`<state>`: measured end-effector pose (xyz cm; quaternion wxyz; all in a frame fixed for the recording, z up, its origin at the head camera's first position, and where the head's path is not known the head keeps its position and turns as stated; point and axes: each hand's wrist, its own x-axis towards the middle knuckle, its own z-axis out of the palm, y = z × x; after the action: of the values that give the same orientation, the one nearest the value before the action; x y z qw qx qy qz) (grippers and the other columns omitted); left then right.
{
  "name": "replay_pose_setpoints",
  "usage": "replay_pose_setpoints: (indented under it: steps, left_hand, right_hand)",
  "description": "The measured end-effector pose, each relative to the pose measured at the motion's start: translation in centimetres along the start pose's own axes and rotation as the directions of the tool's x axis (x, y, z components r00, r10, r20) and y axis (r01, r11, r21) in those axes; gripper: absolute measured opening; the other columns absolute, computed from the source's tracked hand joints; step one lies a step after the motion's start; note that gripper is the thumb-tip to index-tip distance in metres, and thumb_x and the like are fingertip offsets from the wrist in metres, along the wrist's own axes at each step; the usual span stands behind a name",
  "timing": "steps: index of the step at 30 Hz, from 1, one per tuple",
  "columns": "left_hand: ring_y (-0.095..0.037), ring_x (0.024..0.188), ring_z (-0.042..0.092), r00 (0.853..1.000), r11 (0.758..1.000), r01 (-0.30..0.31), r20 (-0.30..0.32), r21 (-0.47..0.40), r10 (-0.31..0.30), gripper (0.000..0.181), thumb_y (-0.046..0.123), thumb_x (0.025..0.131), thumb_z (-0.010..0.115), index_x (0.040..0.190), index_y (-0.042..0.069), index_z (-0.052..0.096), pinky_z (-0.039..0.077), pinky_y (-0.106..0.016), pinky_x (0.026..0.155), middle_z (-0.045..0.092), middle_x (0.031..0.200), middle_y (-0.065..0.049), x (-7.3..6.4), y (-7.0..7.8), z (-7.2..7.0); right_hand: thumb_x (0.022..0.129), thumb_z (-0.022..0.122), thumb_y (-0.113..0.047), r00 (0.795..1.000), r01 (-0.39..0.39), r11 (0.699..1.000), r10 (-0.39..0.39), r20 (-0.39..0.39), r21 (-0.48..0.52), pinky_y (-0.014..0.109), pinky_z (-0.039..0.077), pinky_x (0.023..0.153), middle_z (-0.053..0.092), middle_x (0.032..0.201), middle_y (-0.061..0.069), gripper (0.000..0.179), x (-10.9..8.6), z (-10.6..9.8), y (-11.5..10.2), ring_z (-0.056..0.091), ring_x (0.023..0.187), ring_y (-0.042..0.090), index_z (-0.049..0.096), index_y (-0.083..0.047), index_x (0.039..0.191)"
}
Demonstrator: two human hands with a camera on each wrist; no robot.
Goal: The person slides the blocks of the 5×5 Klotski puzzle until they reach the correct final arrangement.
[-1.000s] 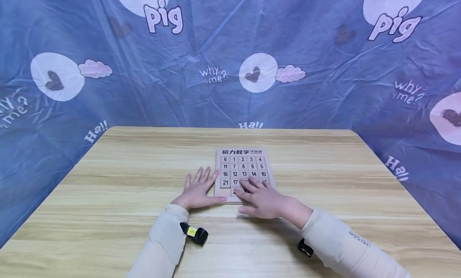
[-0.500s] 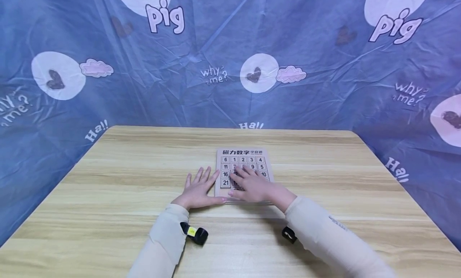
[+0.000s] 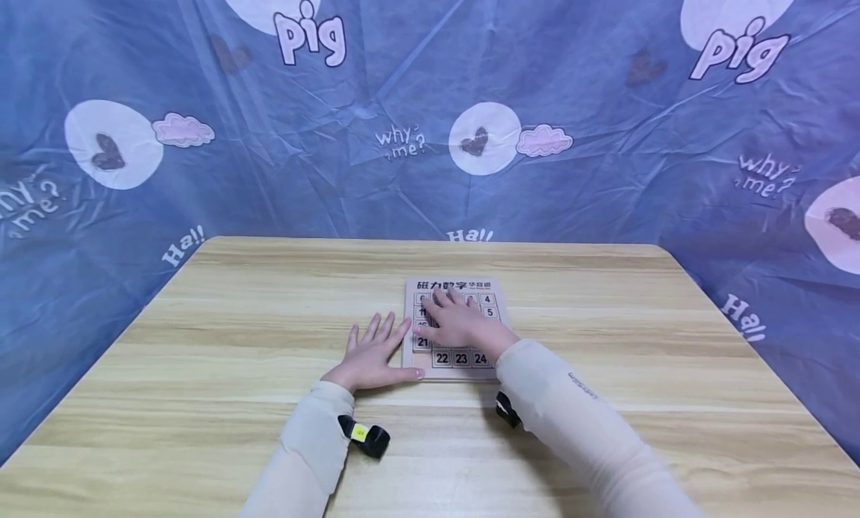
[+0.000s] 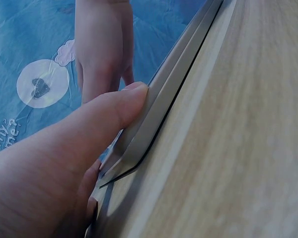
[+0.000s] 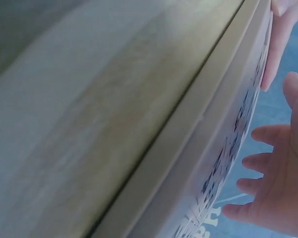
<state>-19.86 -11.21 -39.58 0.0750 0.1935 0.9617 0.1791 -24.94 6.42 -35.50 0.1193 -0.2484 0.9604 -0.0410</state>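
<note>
A number slide puzzle (image 3: 421, 360) lies flat at the middle of the table, with dark lettering along its top. Tiles 22, 23 and 24 (image 3: 460, 358) show in its bottom row, to the right of a gap in the lower left corner. My left hand (image 3: 372, 357) is spread at the puzzle's left side; its thumb (image 4: 131, 99) presses on the front edge near the corner. Over the tiles, my right hand (image 3: 460, 325) is held with fingers spread, hiding much of the upper and middle rows. In the right wrist view, space shows between its fingertips (image 5: 260, 161) and the tile face.
The wood-grain table (image 3: 235, 339) extends around the puzzle on all sides. A blue printed cloth (image 3: 430, 189) hangs behind and beside it. Each wrist wears a small black camera, the left one (image 3: 372, 441) close above the table.
My right hand has moved left and away from me, from the puzzle's lower right to its upper left part, uncovering the bottom row. The left hand has stayed in place.
</note>
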Motion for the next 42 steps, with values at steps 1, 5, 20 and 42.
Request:
replay_pose_setpoints:
  steps: [1,5,20,42]
  left_hand:
    - [-0.030,0.127,-0.006,1.000,1.000,-0.002,-0.001,0.001,0.002,0.091,0.072,0.069,0.043,0.139,0.023,0.013,-0.010,-0.053,0.095,0.002,0.143,-0.010,0.0,0.0,0.0]
    - [-0.030,0.127,-0.006,1.000,1.000,-0.004,0.003,0.001,0.004,0.091,0.071,0.069,0.043,0.139,0.023,0.012,-0.010,-0.053,0.095,0.002,0.142,-0.010,0.0,0.1,0.0]
    - [-0.030,0.127,-0.006,1.000,1.000,-0.005,-0.005,-0.005,0.005,0.092,0.073,0.068,0.043,0.139,0.023,0.012,-0.011,-0.053,0.095,0.002,0.142,-0.010,0.0,0.0,0.1]
    - [-0.029,0.127,-0.006,1.000,1.000,-0.004,-0.003,-0.010,0.004,0.093,0.072,0.067,0.043,0.139,0.022,0.014,-0.010,-0.053,0.095,0.004,0.143,-0.011,-0.1,0.1,0.0]
  right_hand:
    - [0.085,0.027,-0.059,1.000,-0.008,1.000,0.008,0.004,0.001,0.056,0.009,0.095,0.008,0.142,0.012,0.069,0.1,0.0,0.0,0.003,0.126,0.035,0.021,-0.015,0.138]
    - [0.084,0.027,-0.060,0.999,-0.033,0.999,0.033,0.015,0.011,0.056,0.008,0.096,0.006,0.142,0.012,0.070,0.5,0.0,0.1,0.002,0.126,0.035,0.020,-0.016,0.138]
    - [0.085,0.028,-0.059,0.999,-0.031,0.999,0.032,0.037,-0.021,0.056,0.007,0.095,0.005,0.142,0.011,0.069,-0.5,0.4,-0.3,0.000,0.126,0.035,0.019,-0.017,0.138]
    - [0.085,0.031,-0.058,1.000,0.011,0.999,-0.010,0.021,-0.038,0.056,0.010,0.095,0.006,0.142,0.011,0.068,-1.8,0.6,-0.7,0.004,0.126,0.035,0.024,-0.016,0.137]
